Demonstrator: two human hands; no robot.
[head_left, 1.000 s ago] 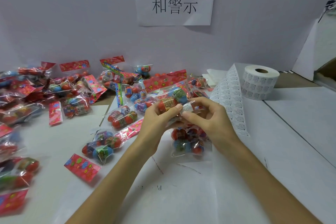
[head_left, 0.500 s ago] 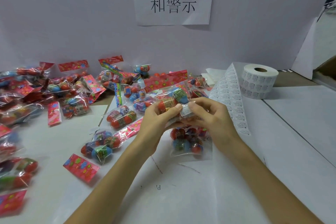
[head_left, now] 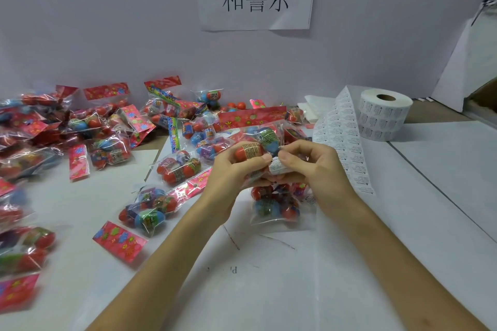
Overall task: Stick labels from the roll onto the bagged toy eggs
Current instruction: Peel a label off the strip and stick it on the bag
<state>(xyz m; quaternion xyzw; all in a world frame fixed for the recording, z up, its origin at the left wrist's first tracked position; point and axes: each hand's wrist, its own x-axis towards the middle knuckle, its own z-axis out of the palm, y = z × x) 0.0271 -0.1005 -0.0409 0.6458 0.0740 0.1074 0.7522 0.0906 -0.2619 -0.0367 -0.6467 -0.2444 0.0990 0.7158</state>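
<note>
Above the tabletop (head_left: 269, 290), a bag (head_left: 259, 142) is gripped by the left hand (head_left: 231, 169); a label (head_left: 277, 166) is pinched against it by the right hand (head_left: 312, 166). The roll (head_left: 384, 115) stands far right. Many bags (head_left: 80, 129) are piled left, their labelling indeterminable.

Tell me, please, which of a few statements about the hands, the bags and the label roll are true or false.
1. The left hand grips a clear plastic bag of red and blue toy eggs. True.
2. The right hand is empty. False: its fingers pinch a small white printed label.
3. The white label roll stands at the person's left. False: the roll stands at the right, near the wall.
4. More bagged eggs lie piled at the left. True.
</note>
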